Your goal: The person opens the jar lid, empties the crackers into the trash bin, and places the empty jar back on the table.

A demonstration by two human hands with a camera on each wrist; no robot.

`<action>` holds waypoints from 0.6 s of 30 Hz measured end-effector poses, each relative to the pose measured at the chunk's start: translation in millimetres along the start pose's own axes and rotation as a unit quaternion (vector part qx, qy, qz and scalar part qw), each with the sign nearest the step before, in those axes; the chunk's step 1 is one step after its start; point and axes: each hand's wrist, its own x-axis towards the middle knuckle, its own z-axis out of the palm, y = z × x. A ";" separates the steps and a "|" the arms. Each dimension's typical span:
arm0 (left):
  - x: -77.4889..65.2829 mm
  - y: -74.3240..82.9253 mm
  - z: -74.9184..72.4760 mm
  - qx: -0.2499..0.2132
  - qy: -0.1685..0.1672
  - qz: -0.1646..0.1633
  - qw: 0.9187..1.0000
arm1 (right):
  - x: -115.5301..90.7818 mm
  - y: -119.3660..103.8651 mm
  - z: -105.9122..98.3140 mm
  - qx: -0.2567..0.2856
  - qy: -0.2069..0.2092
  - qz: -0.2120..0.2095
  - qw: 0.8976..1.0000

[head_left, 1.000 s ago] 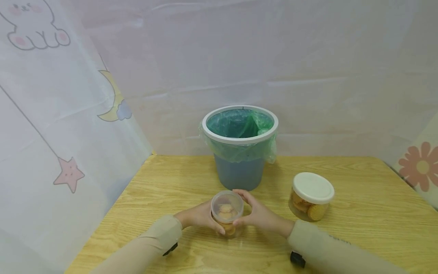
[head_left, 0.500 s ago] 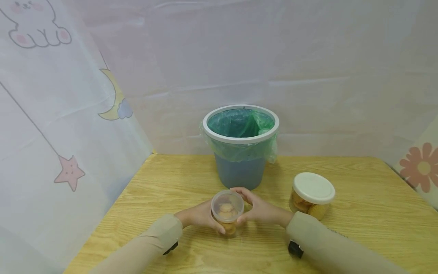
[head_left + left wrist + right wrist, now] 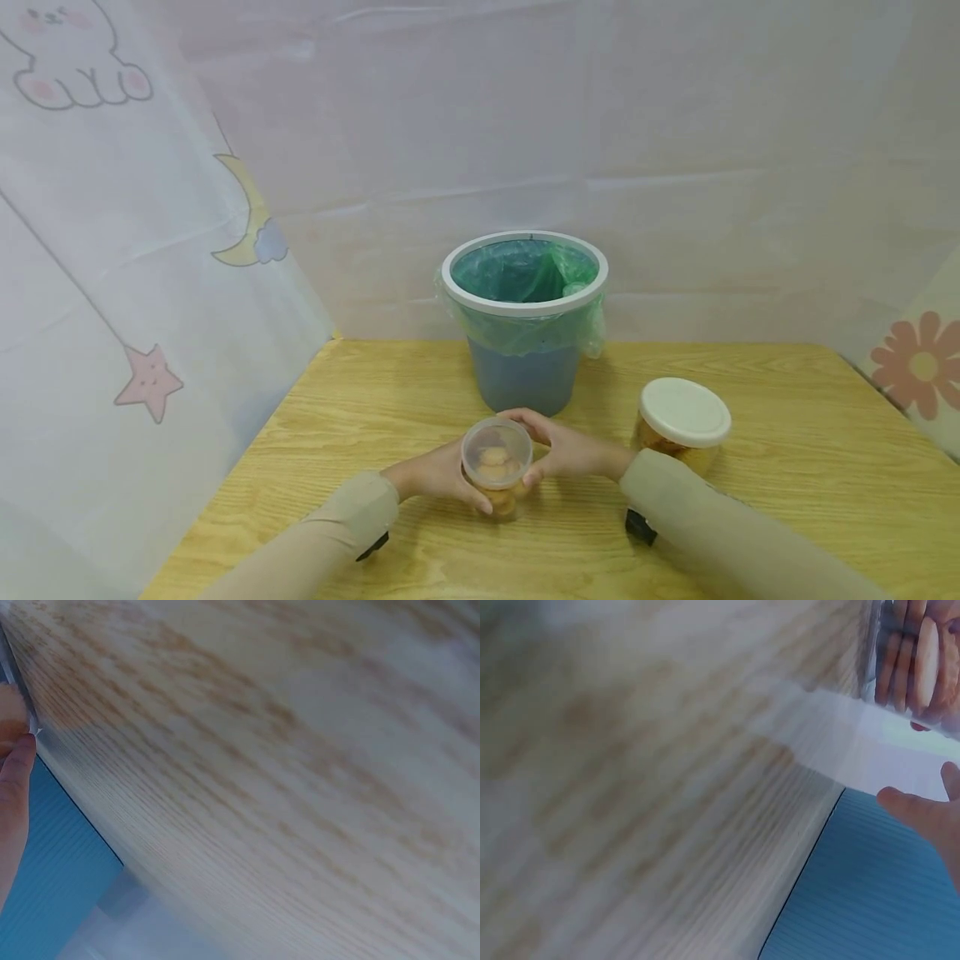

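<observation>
A clear plastic tub of cookies, topped by a translucent lid, stands upright at the middle front of the table in the head view. From the left my left hand grips its side, thumb at the front. My right hand curves round the lid's right rim, fingers behind and thumb in front. In the right wrist view, stacked cookies show through the tub wall, with my right thumb low at the right. The left wrist view has only a finger at its left edge.
Behind the tub stands a blue trash bin with a white rim and green liner. A second tub with a cream lid is on the right, partly behind the right sleeve. A printed cloth hangs behind the wooden table.
My right hand and sleeve have shifted slightly up and left, the fingers reaching further round the lid's far rim. The sleeve now covers more of the cream-lidded tub. My left hand stays put.
</observation>
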 end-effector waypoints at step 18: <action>-2.5 3.1 1.4 0.020 0.012 -0.029 0.999 | -1.0 -8.6 -5.9 -0.035 -0.023 0.041 0.998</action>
